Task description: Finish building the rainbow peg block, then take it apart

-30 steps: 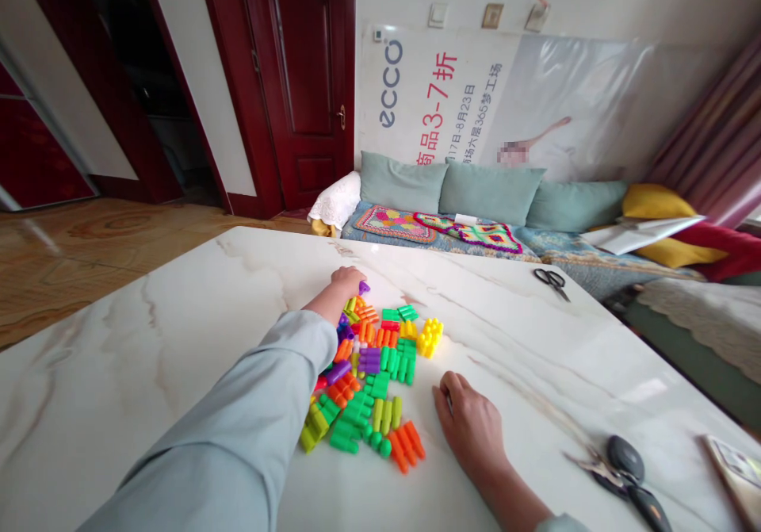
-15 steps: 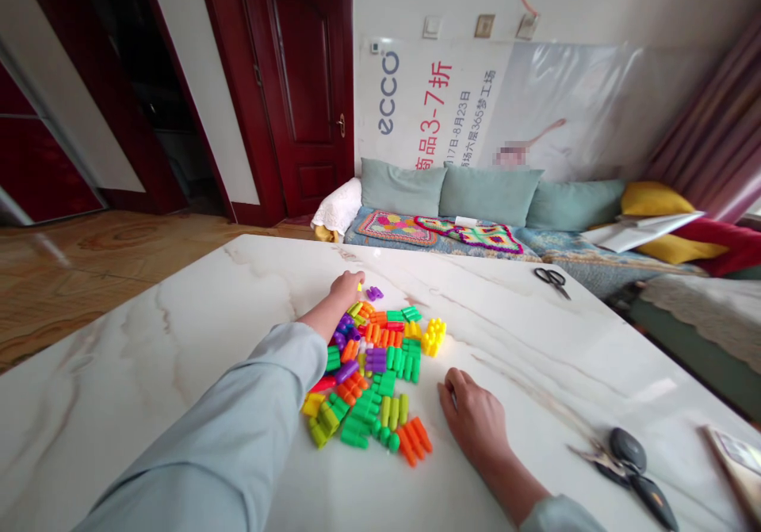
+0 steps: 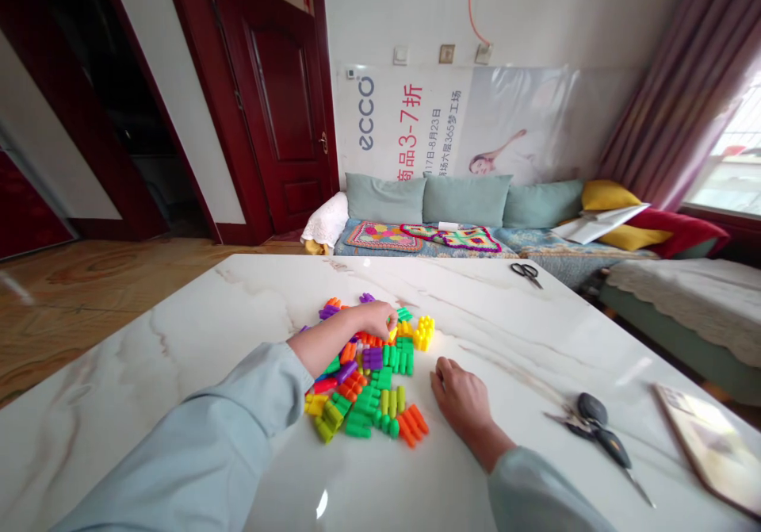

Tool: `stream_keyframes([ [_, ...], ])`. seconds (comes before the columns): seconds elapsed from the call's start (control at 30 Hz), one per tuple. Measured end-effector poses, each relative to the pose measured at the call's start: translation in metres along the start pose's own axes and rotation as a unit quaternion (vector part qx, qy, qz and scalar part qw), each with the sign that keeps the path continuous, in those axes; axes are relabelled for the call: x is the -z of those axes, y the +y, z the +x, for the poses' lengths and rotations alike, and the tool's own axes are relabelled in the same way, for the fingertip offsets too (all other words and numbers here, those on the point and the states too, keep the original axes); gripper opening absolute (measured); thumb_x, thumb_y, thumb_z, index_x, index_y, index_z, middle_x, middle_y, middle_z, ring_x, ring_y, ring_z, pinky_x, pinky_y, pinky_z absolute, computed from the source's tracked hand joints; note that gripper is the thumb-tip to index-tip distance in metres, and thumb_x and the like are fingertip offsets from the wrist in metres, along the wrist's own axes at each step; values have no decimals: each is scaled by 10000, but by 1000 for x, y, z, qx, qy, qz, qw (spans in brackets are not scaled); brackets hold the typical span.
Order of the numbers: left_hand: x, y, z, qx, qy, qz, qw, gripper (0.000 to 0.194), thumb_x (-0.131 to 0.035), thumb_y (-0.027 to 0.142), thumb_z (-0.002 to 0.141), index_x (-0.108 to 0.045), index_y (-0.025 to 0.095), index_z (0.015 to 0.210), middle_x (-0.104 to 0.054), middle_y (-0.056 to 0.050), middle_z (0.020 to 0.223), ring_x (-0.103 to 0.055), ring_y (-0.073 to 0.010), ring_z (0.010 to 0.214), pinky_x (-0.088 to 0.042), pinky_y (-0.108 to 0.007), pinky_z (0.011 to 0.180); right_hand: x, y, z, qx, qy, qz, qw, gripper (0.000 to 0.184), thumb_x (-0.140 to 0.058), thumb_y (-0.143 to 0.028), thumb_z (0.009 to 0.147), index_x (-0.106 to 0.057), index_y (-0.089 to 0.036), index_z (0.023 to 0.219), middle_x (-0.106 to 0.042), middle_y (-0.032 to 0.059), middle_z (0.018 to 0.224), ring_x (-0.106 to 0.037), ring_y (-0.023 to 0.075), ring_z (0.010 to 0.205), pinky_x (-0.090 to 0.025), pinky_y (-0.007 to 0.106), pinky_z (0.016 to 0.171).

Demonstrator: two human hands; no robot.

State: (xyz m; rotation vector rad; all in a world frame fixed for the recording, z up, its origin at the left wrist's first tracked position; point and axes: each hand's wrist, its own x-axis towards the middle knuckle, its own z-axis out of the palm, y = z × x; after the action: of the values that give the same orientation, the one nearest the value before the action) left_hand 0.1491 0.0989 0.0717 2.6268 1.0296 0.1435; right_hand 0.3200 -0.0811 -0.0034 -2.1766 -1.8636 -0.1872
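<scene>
My left hand (image 3: 379, 319) reaches over the far side of a pile of plastic building blocks, fingers pinched on a small yellow block (image 3: 392, 333). Just beyond its fingertips lie other yellow blocks (image 3: 424, 333) and a green block (image 3: 404, 315). The pile also has green blocks (image 3: 364, 407), purple blocks (image 3: 372, 358) and an orange block (image 3: 412, 425); my left forearm hides part of it. To the right of the pile, my right hand (image 3: 460, 393) rests on the table with its fingers curled closed, and nothing shows in it.
The blocks lie on a white marble-patterned table (image 3: 196, 357). Black scissors (image 3: 526, 273) lie near its far right edge. Keys with a folding knife (image 3: 600, 429) and a phone (image 3: 710, 445) lie at the right. A sofa with cushions (image 3: 467, 197) stands behind.
My left hand has moved right and nearer, from the pile's far left to above the yellow and green blocks, carrying the yellow block. My right hand stays in place. The view has shifted right.
</scene>
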Motion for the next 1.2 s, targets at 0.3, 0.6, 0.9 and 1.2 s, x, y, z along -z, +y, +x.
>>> stream_keyframes([
  [0.3, 17, -12, 1, 28, 14, 8, 999, 234, -600, 186, 649, -732, 224, 838, -730, 15, 838, -652, -184, 788, -489, -239, 710, -5, 0, 1, 2, 4, -18, 1000, 162, -404, -255, 935, -523, -194, 844, -645, 25, 809, -590, 130, 614, -128, 295, 523],
  [0.6, -31, 22, 35, 22, 56, 29, 998, 275, -684, 303, 683, -740, 286, 952, -722, -9, 1025, -651, -234, 956, -486, -274, 802, -3, 0, 0, 5, 6, -19, 1000, 140, -427, -254, 926, -511, -196, 831, -636, 11, 797, -569, 116, 595, -134, 285, 526],
  [0.9, -22, 31, 28, 1, 21, 55, 998, 354, -730, 264, 617, -735, 300, 968, -707, 8, 1035, -652, -217, 932, -490, -238, 776, -3, 1, 0, 6, 7, -16, 1000, 140, -428, -255, 927, -511, -194, 832, -639, 9, 794, -561, 114, 593, -127, 285, 527],
  [1.2, -28, 26, 19, 29, 61, 41, 997, 301, -723, 279, 659, -724, 273, 960, -706, -8, 1028, -646, -214, 971, -488, -245, 817, -3, 0, 1, -2, -2, -14, 1000, 150, -419, -263, 928, -521, -197, 839, -635, 12, 797, -569, 114, 605, -148, 284, 526],
])
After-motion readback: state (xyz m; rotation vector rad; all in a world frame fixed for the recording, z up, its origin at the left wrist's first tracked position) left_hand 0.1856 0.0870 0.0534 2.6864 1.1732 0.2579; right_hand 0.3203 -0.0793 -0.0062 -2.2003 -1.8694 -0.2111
